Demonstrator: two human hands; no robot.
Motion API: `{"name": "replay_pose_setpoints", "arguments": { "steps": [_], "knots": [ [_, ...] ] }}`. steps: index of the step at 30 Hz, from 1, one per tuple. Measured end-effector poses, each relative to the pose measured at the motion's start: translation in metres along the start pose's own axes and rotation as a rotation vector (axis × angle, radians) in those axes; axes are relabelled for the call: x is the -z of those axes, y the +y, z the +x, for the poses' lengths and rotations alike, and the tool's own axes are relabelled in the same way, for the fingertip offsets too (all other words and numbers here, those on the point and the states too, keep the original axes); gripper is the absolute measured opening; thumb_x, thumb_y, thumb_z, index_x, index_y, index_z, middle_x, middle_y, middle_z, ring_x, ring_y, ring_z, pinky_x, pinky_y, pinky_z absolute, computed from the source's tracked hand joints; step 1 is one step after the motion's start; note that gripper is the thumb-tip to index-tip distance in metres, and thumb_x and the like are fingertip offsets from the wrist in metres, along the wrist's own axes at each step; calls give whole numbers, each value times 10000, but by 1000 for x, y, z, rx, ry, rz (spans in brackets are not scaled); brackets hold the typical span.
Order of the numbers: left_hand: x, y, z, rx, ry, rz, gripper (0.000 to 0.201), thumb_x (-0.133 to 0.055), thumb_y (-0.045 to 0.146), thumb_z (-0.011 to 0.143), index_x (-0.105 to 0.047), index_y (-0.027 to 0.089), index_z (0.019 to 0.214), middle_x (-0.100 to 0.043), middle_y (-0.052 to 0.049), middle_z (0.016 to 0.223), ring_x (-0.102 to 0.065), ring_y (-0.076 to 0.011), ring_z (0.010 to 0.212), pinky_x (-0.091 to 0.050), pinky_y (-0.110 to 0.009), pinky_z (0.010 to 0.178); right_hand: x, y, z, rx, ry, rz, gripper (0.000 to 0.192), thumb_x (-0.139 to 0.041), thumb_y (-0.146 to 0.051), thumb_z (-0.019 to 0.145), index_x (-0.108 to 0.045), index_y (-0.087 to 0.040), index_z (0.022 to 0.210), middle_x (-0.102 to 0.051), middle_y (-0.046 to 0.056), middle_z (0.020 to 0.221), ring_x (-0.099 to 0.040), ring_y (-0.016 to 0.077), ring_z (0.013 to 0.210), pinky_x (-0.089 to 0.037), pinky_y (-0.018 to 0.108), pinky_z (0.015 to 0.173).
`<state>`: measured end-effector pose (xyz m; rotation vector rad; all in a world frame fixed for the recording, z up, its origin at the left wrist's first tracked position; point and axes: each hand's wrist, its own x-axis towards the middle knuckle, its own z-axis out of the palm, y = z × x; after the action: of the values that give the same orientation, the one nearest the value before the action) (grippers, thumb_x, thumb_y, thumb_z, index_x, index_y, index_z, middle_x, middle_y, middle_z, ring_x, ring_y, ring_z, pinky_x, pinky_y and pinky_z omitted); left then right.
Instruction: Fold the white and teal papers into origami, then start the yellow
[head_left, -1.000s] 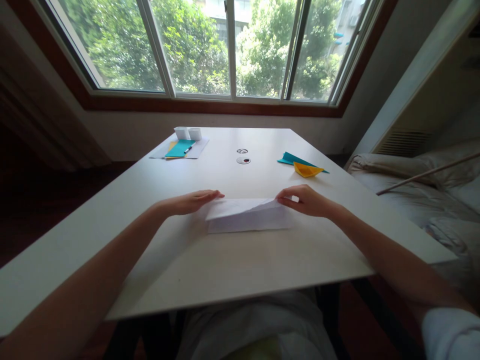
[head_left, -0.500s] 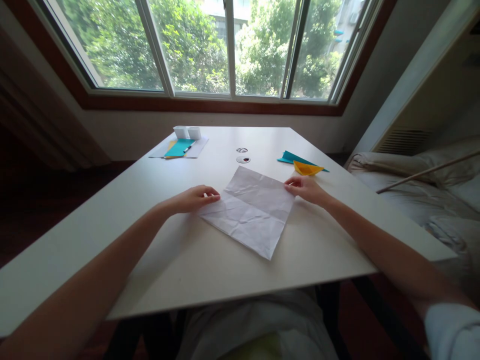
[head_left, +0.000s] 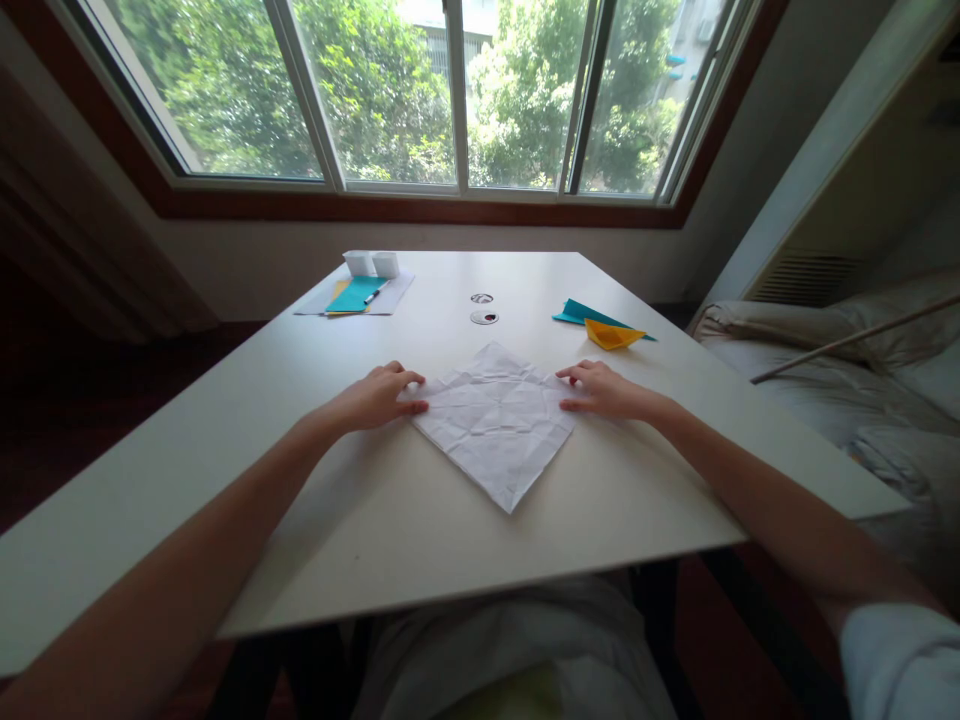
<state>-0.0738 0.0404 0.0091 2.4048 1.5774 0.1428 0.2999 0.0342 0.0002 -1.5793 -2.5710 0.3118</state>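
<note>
- Workpiece: one white, square, creased sheet of paper (head_left: pixel 499 430). It lies spread out on the white, smooth-topped table (head_left: pixel 390 560), in front of the person, set as a diamond with one corner toward the near table edge. Crease lines cross its middle.
- Left hand (head_left: pixel 377 397): at the left corner of the sheet. Thumb and forefinger are spread apart, tips at the paper; the grip is open.
- Right hand (head_left: pixel 606 390): at the right corner of the sheet. Thumb and forefinger are likewise parted, tips at the paper; the grip is open.
- Beyond the right hand: a yellow, boat-shaped folded paper (head_left: pixel 611 337) stands just in front of a teal, long, pointed folded paper (head_left: pixel 583 312).
- Table centre, beyond the sheet: two round, flat fittings (head_left: pixel 484 317), one behind the other.
- Far left of the table: a teal rectangular paper (head_left: pixel 352 296) overlaps a yellow paper (head_left: pixel 341 287), both on white paper (head_left: pixel 397 297). A slim dark-and-white pen (head_left: pixel 375 294) lies at the teal paper's right edge. Two small white box-like containers (head_left: pixel 386 265) stand side by side behind.
</note>
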Motion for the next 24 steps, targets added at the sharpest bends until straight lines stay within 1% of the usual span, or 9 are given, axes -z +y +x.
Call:
{"name": "replay_pose_setpoints", "arguments": {
  "steps": [3, 5, 8, 11, 13, 16, 19, 21, 24],
  "knots": [
    [1, 5, 1, -15, -1, -131, 645, -511, 644, 662, -590, 179, 1102, -544, -100, 1022, -539, -240, 889, -421, -323, 801, 1, -2, 0, -21, -16, 21, 579, -532, -537, 750, -502, -192, 1213, -586, 107, 1016, -517, 262, 979, -401, 366, 846],
    [1, 8, 2, 17, -14, -243, 630, -526, 639, 654, -591, 174, 1075, -568, -84, 999, -549, -223, 857, -435, -303, 758, 1, -3, 0, -28, -16, 25, 566, -535, -531, 748, -510, -185, 1195, -591, 101, 983, -523, 256, 954, -405, 361, 828],
    [1, 10, 3, 78, -17, -424, 595, -582, 589, 644, -565, 171, 1067, -593, -66, 967, -554, -210, 846, -440, -286, 707, 1, -4, 0, -40, -18, 30, 546, -536, -529, 744, -520, -185, 1168, -593, 97, 960, -525, 252, 937, -406, 358, 809],
    [0, 9, 3, 91, -53, -592, 561, -654, 502, 618, -535, 169, 1054, -617, -43, 890, -568, -196, 792, -437, -283, 665, 2, -4, 0, -46, -32, 32, 543, -534, -539, 739, -529, -187, 1152, -593, 97, 946, -522, 256, 926, -403, 362, 802],
    [1, 9, 2, 87, -68, -665, 514, -670, 462, 615, -536, 167, 1015, -624, -30, 853, -571, -184, 759, -431, -275, 642, 2, -3, 0, -47, -38, 34, 552, -535, -545, 736, -526, -188, 1157, -586, 103, 963, -515, 262, 941, -400, 367, 810],
    [3, 10, 0, 55, -52, -693, 421, -671, 437, 619, -561, 166, 922, -622, -20, 833, -565, -171, 746, -421, -263, 637, 2, -3, 0, -35, -27, 47, 571, -542, -552, 728, -519, -184, 1165, -568, 112, 1018, -504, 266, 973, -398, 367, 826],
    [4, 11, -1, 28, -56, -674, 382, -662, 447, 620, -576, 165, 862, -615, -12, 791, -552, -159, 705, -408, -252, 607, 3, -2, 0, -16, -24, 76, 553, -567, -537, 711, -534, -162, 1116, -570, 111, 1021, -520, 253, 952, -414, 354, 810],
    [4, 10, -1, 30, -43, -649, 375, -659, 452, 613, -578, 163, 837, -604, -4, 751, -536, -147, 661, -390, -238, 564, 3, -2, 0, -18, -19, 116, 502, -598, -496, 696, -543, -157, 1062, -580, 100, 1004, -542, 231, 911, -435, 330, 771],
    [3, 7, 0, 42, -27, -616, 352, -656, 430, 606, -579, 162, 820, -586, 12, 699, -501, -122, 595, -353, -214, 504, 4, 0, -1, -25, 9, 174, 340, -609, -390, 700, -554, -172, 955, -604, 65, 938, -569, 188, 831, -446, 283, 699]
  ]
}}
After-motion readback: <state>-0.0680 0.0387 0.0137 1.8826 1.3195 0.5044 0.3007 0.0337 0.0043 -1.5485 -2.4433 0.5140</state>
